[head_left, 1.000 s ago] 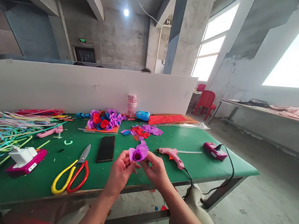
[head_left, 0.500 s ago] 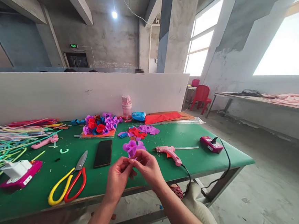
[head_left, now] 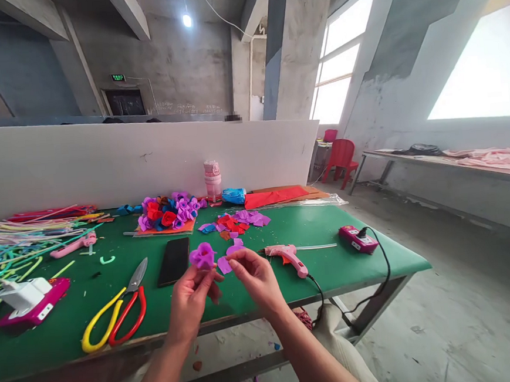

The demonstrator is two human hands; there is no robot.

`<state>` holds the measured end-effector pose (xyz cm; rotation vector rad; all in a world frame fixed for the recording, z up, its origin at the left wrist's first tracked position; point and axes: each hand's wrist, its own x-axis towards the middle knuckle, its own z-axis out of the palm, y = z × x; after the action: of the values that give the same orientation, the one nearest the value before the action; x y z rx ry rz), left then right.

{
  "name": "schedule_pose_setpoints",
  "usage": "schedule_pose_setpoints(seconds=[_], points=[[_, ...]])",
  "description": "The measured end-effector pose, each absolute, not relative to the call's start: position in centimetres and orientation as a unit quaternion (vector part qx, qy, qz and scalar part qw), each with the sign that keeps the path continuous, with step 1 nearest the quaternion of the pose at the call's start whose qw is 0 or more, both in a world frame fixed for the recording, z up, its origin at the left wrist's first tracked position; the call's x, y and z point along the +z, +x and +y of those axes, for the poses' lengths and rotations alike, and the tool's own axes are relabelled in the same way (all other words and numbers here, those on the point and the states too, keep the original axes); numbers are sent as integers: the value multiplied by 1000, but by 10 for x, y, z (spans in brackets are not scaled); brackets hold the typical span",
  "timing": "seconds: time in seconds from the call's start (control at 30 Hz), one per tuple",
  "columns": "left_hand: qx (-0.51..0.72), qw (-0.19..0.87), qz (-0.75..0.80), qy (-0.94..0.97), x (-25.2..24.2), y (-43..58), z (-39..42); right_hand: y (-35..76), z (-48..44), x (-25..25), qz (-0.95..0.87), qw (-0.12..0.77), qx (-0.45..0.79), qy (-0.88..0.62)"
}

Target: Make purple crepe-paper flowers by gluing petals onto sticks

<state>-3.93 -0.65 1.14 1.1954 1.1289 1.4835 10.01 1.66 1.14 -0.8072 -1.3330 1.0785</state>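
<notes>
Between the thumb and fingers of my left hand [head_left: 194,291] is a purple paper flower [head_left: 202,256], its petals facing up. My right hand [head_left: 256,276] pinches a loose purple petal [head_left: 224,265] a little to the right of the flower; the two are apart. Just beyond my right fingers lie more purple petals [head_left: 235,245]. To the right rests a pink glue gun [head_left: 289,255] with a clear glue stick poking out of its back. A black phone [head_left: 173,262] lies beyond my left hand, and scissors [head_left: 133,300] with yellow and red handles lie to its left.
Finished paper flowers [head_left: 168,212] are heaped at the back, beside a pink bottle [head_left: 213,182]. Cut petals [head_left: 235,221] are scattered nearer. Pipe cleaners [head_left: 28,232] cover the left side. Magenta power strips [head_left: 358,240] stand at both sides; a black cord hangs over the front edge.
My hands have drawn apart. The left has moved left with the purple flower, and the right now shows a single purple petal in its fingers. The camera view has shifted slightly.
</notes>
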Motion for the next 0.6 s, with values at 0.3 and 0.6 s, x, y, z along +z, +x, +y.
schedule_pose_setpoints(seconds=[0.3, 0.6], points=[[570, 243, 551, 559, 5, -57, 0, 98, 10, 20, -429, 551, 662, -271], [534, 144, 567, 610, 1, -59, 2, 94, 6, 21, -293, 533, 764, -216]])
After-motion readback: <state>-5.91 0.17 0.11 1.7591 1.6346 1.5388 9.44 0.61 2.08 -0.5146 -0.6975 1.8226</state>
